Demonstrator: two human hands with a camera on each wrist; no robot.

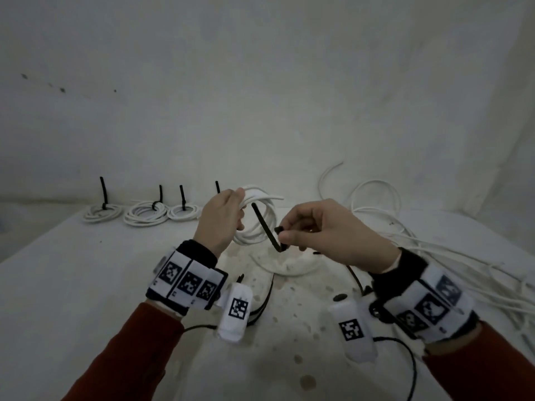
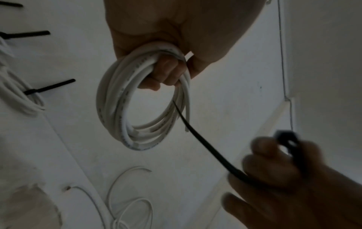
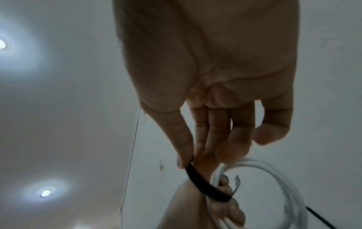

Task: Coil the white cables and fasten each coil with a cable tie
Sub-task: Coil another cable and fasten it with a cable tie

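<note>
My left hand (image 1: 223, 218) grips a coil of white cable (image 1: 257, 218) and holds it above the table; in the left wrist view its fingers (image 2: 162, 72) curl through the coil (image 2: 121, 108). My right hand (image 1: 315, 230) pinches a black cable tie (image 1: 266, 227) bent into a V, its free end slanting up across the coil. The tie's tip reaches the coil's rim (image 2: 176, 106) in the left wrist view. Thumb and forefinger pinch the tie (image 3: 197, 178) next to the coil (image 3: 274, 178) in the right wrist view.
Three tied white coils (image 1: 144, 212) with upright black tie tails lie in a row at the back left of the white table (image 1: 86, 270). Loose white cables (image 1: 434, 247) sprawl at the right. Spare black ties (image 1: 266, 296) lie near my wrists.
</note>
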